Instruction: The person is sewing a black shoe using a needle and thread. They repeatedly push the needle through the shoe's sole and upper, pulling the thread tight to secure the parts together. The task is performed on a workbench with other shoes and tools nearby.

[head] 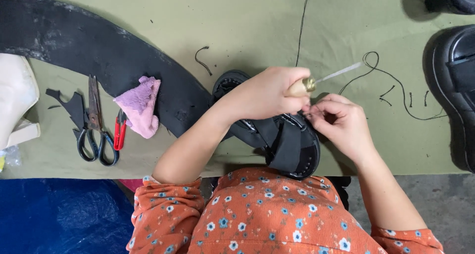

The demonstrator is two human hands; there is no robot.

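A black strapped sandal (289,147) lies on the olive cloth in front of me. My left hand (269,93) rests over it and grips a sewing awl (316,82) with a wooden handle, brass collar and a metal blade pointing right. My right hand (341,123) pinches at the sandal's strap just below the awl, holding thin black thread; the fingertips hide what lies between them. A long black thread (396,93) trails from there across the cloth to the right.
A large curved black rubber sheet (99,51) lies at the left, with a pink cloth (141,105), dark scissors (95,125) and red-handled snips (119,130) beside it. Another black shoe (452,91) sits at the right edge. A cream heel (15,95) is at far left.
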